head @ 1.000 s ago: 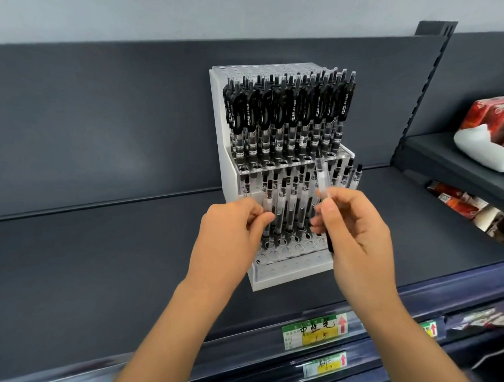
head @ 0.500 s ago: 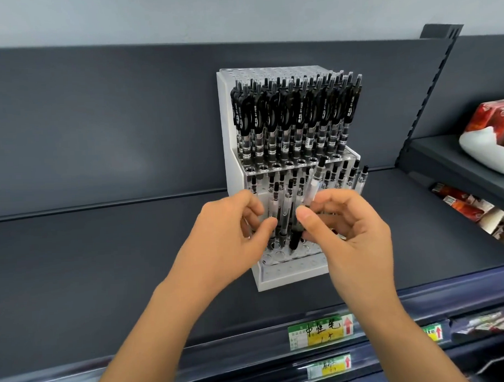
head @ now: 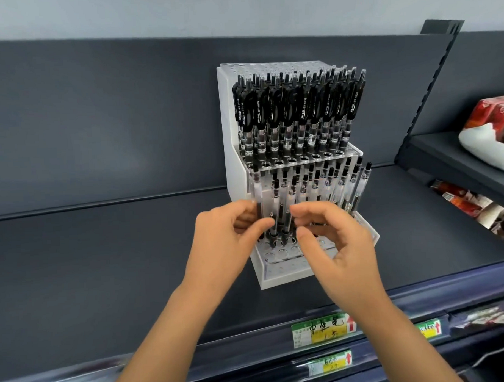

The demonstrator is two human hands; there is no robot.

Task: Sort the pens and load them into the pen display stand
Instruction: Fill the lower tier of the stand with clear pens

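Head view: pens [head: 276, 195] upright, tips down, in stand [head: 229, 151]; right grip [head: 341, 250] loose, empty; left grip [head: 227, 243] unclear.

Left hand [head: 226, 237]: reached forward, fingers curled, thumb extended.
Right hand [head: 340, 245]: reached forward, fingers loosely curled, thumb parted from forefinger.

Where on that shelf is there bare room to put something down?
Left of the pen stand, the shelf lies bare; a narrower bare strip lies to its right. The stand's front holes are empty. Crowded: the pens behind, around the left hand and right hand.
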